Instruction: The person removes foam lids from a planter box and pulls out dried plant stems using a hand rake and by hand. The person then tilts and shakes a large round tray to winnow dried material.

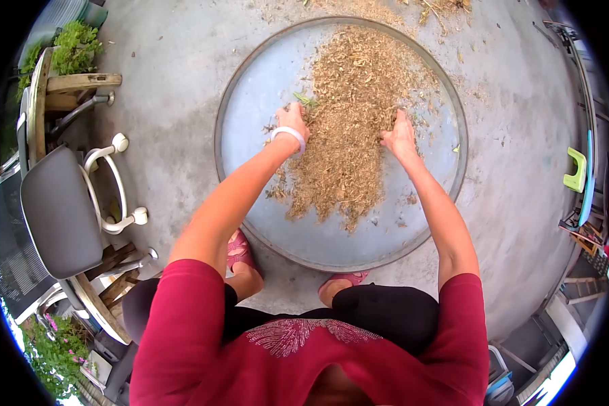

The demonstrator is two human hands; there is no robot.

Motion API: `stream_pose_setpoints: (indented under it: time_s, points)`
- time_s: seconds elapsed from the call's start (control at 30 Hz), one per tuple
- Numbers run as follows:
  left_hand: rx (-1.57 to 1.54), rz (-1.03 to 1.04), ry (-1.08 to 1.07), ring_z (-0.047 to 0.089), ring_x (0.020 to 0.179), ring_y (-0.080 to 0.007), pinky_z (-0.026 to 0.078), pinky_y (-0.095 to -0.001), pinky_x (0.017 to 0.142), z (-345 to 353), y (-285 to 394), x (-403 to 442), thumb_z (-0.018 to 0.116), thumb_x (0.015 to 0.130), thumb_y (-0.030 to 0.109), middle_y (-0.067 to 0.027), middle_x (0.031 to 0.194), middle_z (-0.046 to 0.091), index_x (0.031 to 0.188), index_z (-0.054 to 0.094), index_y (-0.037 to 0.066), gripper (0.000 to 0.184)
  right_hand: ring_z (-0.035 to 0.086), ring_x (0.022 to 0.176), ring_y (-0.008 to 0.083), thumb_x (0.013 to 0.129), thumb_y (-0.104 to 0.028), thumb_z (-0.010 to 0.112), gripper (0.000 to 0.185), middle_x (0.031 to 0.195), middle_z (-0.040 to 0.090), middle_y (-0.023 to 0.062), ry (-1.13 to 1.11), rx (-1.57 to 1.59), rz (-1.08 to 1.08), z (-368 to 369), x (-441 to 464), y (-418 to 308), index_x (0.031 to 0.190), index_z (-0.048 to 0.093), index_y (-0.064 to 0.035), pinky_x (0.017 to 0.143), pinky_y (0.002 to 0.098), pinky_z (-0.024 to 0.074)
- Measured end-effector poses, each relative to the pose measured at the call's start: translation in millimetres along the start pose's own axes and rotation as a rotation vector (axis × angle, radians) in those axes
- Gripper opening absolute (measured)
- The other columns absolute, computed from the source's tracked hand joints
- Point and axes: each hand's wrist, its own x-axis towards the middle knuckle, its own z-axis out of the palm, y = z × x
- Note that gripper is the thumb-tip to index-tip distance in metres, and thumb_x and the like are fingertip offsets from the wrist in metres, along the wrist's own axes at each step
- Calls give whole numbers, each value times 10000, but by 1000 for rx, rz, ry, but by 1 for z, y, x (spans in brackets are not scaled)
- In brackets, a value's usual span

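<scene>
A heap of dry, light brown plant bits (348,128) lies in a long strip on a round, shallow metal tray (257,88). At the heap's left edge is my left hand (293,122), with a pale band round the wrist; its fingers are bent into the bits beside some green leaves (306,100), and their tips are hidden. My right hand (400,135) touches the right edge of the heap with curled fingers, partly hidden too. Whether either hand grips any of the bits cannot be made out.
The tray rests on a grey concrete floor (162,101), with bits scattered past its far rim. On the left stand a grey chair (61,210) and potted plants (76,47). A green plastic item (575,170) is at the right. My feet are by the near rim.
</scene>
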Motion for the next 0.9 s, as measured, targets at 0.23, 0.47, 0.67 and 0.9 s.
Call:
stream_pose_setpoints:
  time_s: [0.23,0.47,0.67,0.9]
  points:
    - [-77,171,95,427,1064,-382,354,-403,923,-42,48,29,588,711,245,-287,1097,445,1224,379,65,583,528,961,358,732,-187,584,471,1040,523,234,307,-312,-249,-84,-14,-68,1185,467,-129,771,408,449]
    - [312,-134,152,364,1084,-425,320,-446,929,-111,-125,-20,588,742,323,-286,1179,323,1218,329,15,624,578,839,350,750,-437,570,403,906,616,170,534,-428,342,-141,-82,120,946,634,-91,731,406,457]
    - [-30,-321,-103,392,1151,-367,322,-368,957,-97,-183,-25,505,766,535,-306,1183,417,1179,340,-98,773,545,647,201,760,-579,496,697,722,575,131,269,70,466,-99,-109,222,958,571,85,509,349,457]
    - [-117,-413,-80,374,1169,-355,323,-369,951,-85,-167,-14,529,756,526,-294,1217,392,1201,324,-104,799,541,863,265,789,-453,549,602,968,569,170,342,279,506,-70,-125,211,1079,501,72,747,396,441]
